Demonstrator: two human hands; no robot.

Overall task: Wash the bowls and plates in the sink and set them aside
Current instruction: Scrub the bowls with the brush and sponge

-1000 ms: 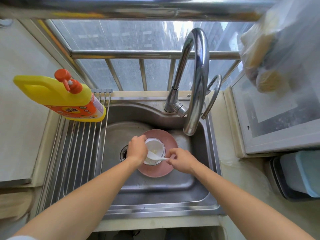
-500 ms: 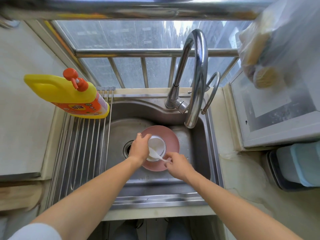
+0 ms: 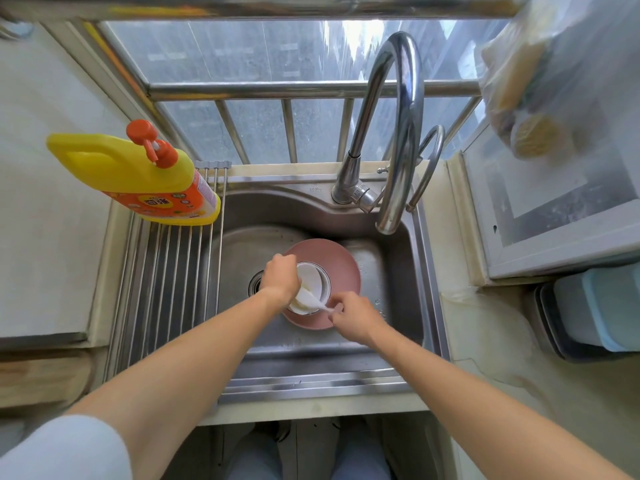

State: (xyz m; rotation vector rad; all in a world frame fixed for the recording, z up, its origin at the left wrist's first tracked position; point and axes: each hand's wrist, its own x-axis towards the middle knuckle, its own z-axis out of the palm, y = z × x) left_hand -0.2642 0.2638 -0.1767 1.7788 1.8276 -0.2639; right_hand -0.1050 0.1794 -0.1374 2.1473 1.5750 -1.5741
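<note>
White bowl gripped by left hand over pink plate, frame centre; spoon pinched by right hand.

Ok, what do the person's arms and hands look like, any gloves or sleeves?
No gloves: the left hand and right hand are both bare, and so are the forearms. A pale, light-coloured sleeve shows on the left upper arm at the frame's lower edge. No watch, rings or markings are visible.
</note>
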